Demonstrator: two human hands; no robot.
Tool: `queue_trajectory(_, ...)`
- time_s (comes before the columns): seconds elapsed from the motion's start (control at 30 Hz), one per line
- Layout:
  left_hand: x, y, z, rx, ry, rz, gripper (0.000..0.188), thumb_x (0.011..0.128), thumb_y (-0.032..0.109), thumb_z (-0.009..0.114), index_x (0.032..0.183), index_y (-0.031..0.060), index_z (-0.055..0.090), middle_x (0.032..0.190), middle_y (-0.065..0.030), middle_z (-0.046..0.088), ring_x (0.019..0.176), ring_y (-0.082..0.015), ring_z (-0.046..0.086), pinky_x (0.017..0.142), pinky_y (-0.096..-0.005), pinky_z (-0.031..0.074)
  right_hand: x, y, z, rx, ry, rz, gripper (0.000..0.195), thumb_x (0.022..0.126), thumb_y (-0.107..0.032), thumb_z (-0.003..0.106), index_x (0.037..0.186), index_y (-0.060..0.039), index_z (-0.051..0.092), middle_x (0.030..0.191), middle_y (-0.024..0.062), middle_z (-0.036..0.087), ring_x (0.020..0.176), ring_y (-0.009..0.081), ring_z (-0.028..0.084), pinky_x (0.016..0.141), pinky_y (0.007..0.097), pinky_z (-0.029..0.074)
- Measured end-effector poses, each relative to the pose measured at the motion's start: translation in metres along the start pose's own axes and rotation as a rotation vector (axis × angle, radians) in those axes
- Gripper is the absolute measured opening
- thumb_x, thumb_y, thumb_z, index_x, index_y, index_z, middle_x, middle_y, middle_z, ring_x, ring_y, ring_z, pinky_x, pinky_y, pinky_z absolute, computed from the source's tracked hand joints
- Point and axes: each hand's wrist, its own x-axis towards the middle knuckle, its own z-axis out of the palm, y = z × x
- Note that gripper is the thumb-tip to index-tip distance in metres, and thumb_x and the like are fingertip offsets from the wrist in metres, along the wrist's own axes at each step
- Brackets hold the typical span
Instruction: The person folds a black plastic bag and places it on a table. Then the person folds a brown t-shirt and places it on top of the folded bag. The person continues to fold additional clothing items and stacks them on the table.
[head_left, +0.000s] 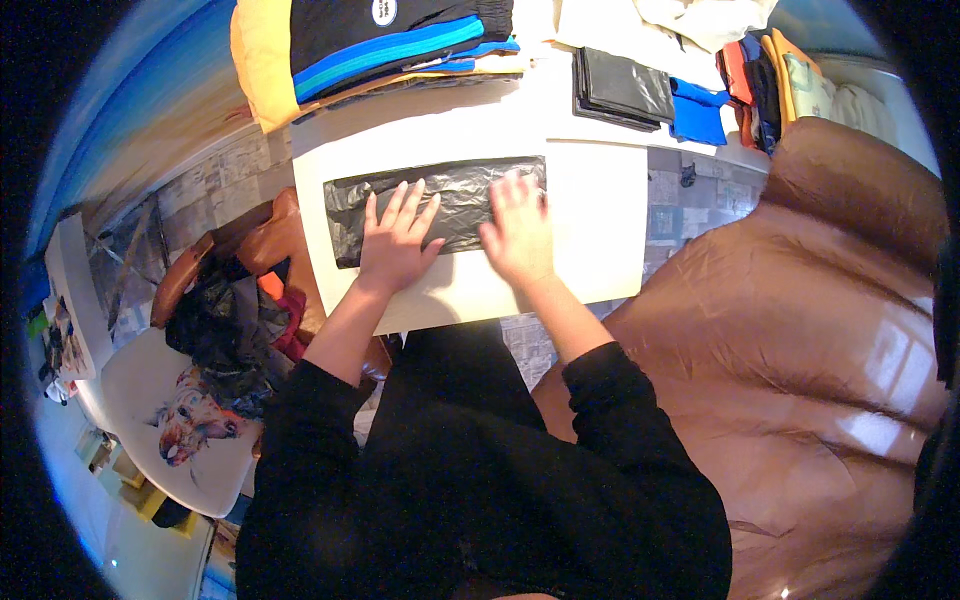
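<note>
A black plastic bag (457, 196), folded into a long flat strip with a crinkled surface, lies on the pale tabletop (600, 225). My left hand (396, 244) rests palm down over its left part, fingers spread. Over the right end lies my right hand (519, 229), also palm down and slightly blurred, its thumb held apart from the fingers. Neither hand grips anything. Beyond the right hand, a stack of folded black plastic bags (626, 86) sits beside a folded blue cloth or bag (697, 112).
Folded clothes (390, 52) in black, blue and yellow are stacked at the table's far left. More folded textiles (772, 90) stand at the far right. A brown leather sofa (750, 322) is on the right. To the left, dark crumpled items (225, 330) lie on a brown chair and near a white printed surface (135, 390).
</note>
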Motion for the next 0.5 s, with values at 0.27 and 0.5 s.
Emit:
queue_trajectory(0.27, -0.002, -0.003, 0.0, -0.018, 0.031, 0.006, 0.068, 0.085, 0.046, 0.072, 0.146, 0.0205, 0.056, 0.156, -0.0126, 0.046, 0.146, -0.0312, 0.041, 0.118, -0.0645, 0.025, -0.006, -0.017, 0.027, -0.064, 0.067, -0.017, 0.061, 0.093, -0.044, 0.065, 0.15, -0.03, 0.05, 0.16, 0.0108, 0.041, 0.149, 0.0375, 0.033, 0.117, 0.0693, 0.018)
queue_trajectory(0.5, -0.021, -0.042, -0.012, 0.14, 0.01, -0.33, 0.076, 0.088, 0.056, 0.067, 0.155, 0.0258, 0.045, 0.164, -0.0104, 0.034, 0.152, -0.0309, 0.03, 0.122, -0.0629, 0.014, -0.006, -0.014, 0.023, -0.106, 0.04, 0.027, 0.059, 0.095, -0.045, 0.06, 0.151, -0.0293, 0.05, 0.161, 0.0121, 0.039, 0.15, 0.0385, 0.03, 0.117, 0.0695, 0.015)
